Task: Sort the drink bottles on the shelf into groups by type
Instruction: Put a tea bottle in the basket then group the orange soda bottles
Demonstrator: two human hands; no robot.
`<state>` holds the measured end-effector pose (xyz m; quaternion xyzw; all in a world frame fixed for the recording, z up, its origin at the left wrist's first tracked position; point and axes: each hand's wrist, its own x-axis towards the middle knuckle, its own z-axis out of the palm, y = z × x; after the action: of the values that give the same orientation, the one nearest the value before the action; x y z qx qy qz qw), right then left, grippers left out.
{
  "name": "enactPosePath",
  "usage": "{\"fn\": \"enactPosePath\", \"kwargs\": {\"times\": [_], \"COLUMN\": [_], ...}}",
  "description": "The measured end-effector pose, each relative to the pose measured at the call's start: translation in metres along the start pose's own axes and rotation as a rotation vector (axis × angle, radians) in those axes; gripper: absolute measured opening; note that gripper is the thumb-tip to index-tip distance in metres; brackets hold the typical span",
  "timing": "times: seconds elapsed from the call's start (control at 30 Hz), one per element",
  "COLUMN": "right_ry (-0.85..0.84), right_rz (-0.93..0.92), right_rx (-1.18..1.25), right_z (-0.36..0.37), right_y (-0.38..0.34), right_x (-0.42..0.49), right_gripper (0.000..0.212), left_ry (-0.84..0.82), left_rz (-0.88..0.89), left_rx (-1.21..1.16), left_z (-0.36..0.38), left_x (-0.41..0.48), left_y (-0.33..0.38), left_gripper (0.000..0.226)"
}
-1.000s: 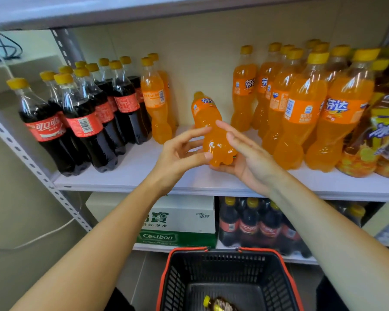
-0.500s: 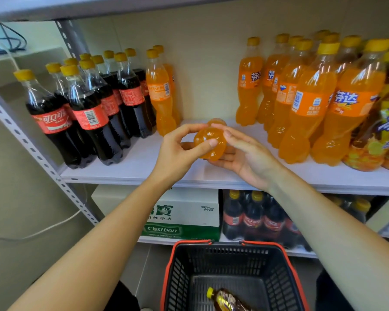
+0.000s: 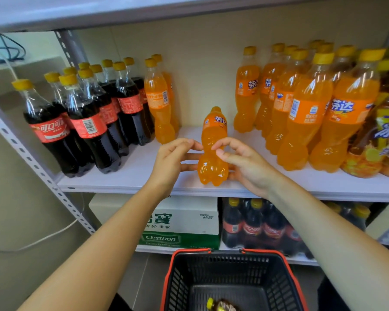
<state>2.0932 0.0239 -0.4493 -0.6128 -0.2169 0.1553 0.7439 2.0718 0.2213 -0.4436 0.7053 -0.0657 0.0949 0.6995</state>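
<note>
An orange soda bottle lies tilted over the front of the white shelf, its base toward me. My left hand and my right hand hold it from either side, fingertips pinching its waist. Several cola bottles stand at the shelf's left, with two orange soda bottles beside them. A large group of orange soda bottles stands at the right.
Yellow-labelled tea bottles stand at the far right. Below, a Cestbon water carton and a pack of cola sit on the lower shelf. A black basket with red rim holds one bottle.
The orange bottle swung from pointing away with its base facing me to a more upright tilt with its label showing. Both hands shifted grip to its waist.
</note>
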Motion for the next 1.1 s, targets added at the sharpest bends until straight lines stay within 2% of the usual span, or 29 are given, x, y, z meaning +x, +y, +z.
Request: {"fn": "enactPosePath", "kwargs": {"times": [0.1,0.23,0.33,0.6,0.83,0.97,1.1], "right_ry": [0.008,-0.012,-0.006,0.055,0.234,0.314,0.303], "right_rz": [-0.03,-0.041,-0.056,-0.131,-0.24,-0.383,-0.519], "right_rx": [-0.056,-0.109,-0.156,-0.372,-0.439,-0.477,-0.515], "right_z": [-0.001,-0.001,0.001,0.007,0.007,0.007,0.013], "right_y": [0.002,0.004,0.003,-0.004,-0.036,-0.069,-0.094], "right_x": [-0.001,-0.002,-0.003,-0.004,-0.004,-0.007,-0.011], "right_gripper": [0.008,0.014,0.022,0.038,0.025,0.032,0.042], "left_ry": [0.045,0.071,0.016,0.02,0.076,0.087,0.059], "left_rz": [-0.061,-0.159,-0.17,0.07,0.366,0.48,0.551], "left_rx": [-0.045,-0.074,-0.058,0.004,0.093,0.202,0.351], "left_z": [0.003,0.007,0.008,0.009,0.008,0.004,0.003], "left_x": [0.008,0.023,0.031,0.035,0.026,0.023,0.019], "left_y": [-0.001,0.006,0.01,0.018,0.019,0.017,0.011], "left_gripper": [0.014,0.049,0.059,0.086,0.089,0.088,0.088]}}
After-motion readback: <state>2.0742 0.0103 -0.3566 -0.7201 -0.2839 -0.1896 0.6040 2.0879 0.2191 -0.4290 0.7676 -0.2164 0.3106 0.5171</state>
